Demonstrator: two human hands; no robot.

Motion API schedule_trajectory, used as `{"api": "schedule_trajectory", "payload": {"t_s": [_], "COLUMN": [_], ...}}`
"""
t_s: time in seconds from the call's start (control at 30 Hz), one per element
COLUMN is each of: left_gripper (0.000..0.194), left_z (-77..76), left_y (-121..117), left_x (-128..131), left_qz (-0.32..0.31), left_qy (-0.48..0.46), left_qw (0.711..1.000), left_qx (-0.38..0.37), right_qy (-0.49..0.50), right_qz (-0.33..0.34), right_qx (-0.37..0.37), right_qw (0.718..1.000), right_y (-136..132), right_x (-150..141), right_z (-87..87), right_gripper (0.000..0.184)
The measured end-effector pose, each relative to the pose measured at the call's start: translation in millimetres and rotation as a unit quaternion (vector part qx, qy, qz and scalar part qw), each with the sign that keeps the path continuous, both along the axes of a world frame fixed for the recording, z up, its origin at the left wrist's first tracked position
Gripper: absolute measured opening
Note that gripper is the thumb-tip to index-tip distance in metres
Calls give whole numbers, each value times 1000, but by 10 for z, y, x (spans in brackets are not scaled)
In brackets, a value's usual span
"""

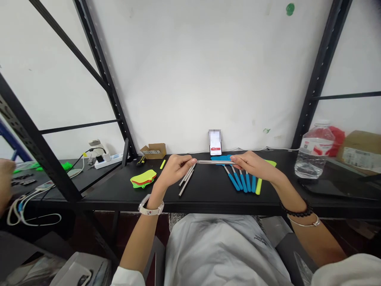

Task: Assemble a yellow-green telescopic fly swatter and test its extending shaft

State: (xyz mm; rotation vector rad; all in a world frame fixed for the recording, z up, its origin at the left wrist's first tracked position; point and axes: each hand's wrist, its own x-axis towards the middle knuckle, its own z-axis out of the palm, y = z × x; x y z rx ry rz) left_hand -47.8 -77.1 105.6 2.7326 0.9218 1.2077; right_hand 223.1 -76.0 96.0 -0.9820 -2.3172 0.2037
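Note:
Held level above the black table (pixel 208 194) is a thin silver metal rod (pixel 212 162), which looks telescopic. My left hand (pixel 175 169) pinches its left end between thumb and fingers. At the other end, my right hand (pixel 251 163) is closed around the rod. Several similar metal rods (pixel 187 180) lie just right of my left hand. Beneath my right hand, several blue handles (pixel 244 180) with thin metal shafts fan out from flat blue heads (pixel 222 159), like fly swatters. A yellow-green handle (pixel 258 186) lies at their right.
Flat yellow, red and green pieces (pixel 143 178) are stacked at left, near a small cardboard box (pixel 154 151) and a yellow stick (pixel 162 164). A phone (pixel 215 143) leans against the wall. A large water bottle (pixel 314 153) stands right. Another person's hand (pixel 5 178) shows far left.

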Motion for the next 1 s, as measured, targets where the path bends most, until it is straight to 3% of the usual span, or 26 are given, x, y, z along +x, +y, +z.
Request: {"api": "schedule_trajectory", "payload": {"t_s": [0.3,1.0], "left_gripper": [42,42], "left_z": [10,40], "left_y": [-20,-43], "left_x": [-4,-57], "left_qz": [3,19], "left_qy": [-6,-1], "left_qw": [1000,1000], "left_qx": [15,22], "right_qy": [-13,-26], "right_qz": [2,1], "right_qx": [37,39], "right_qw": [999,999], "right_y": [-15,-52], "right_x": [27,50], "right_z": [11,31], "right_gripper": [48,50]}}
